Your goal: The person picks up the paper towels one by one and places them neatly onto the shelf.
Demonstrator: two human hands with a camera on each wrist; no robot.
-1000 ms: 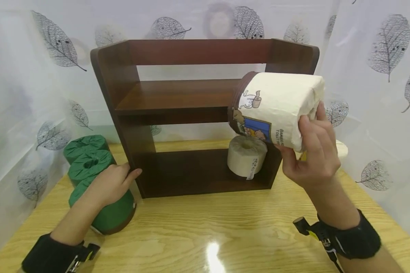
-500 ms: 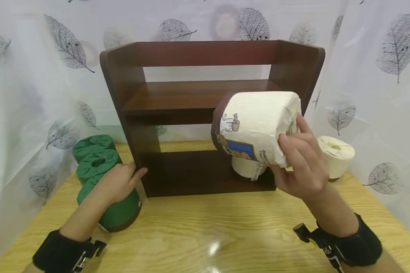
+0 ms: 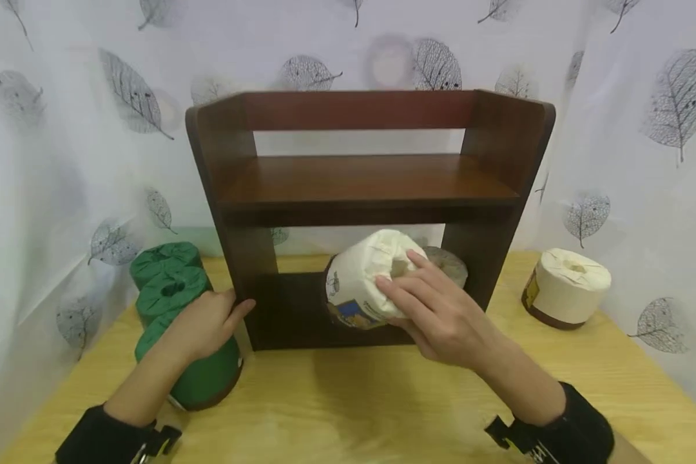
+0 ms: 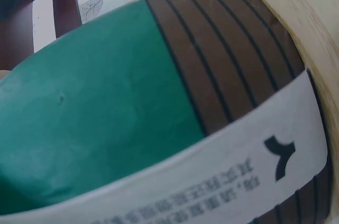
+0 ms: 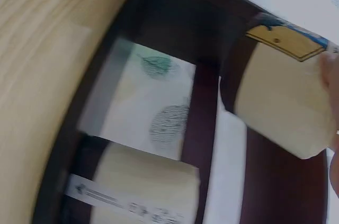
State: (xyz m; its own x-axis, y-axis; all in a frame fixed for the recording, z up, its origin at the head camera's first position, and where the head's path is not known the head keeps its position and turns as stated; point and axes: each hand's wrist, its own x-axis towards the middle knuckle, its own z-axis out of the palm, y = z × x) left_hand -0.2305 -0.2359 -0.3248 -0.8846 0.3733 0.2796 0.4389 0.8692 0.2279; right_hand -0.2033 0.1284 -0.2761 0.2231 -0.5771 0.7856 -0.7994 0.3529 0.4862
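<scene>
My right hand grips a cream-wrapped toilet paper roll by its top end, fingers at its core hole. The roll is tilted, its brown-banded base pointing left, in front of the shelf's lower compartment. The right wrist view also shows this held roll, with only part of the hand at the right edge. My left hand holds the left side panel of the dark brown wooden shelf, thumb at its front edge. Another cream roll stands in the lower compartment at right, partly hidden behind the right hand and held roll.
Several green-wrapped rolls stand left of the shelf, the nearest partly under my left forearm; one green roll fills the left wrist view. A cream roll stands on the wooden table at right. A leaf-patterned curtain hangs behind.
My right hand has carried the cream roll left and down, from beside the upper shelf to before the lower compartment. My left hand stays at the side panel. The head view has shifted slightly.
</scene>
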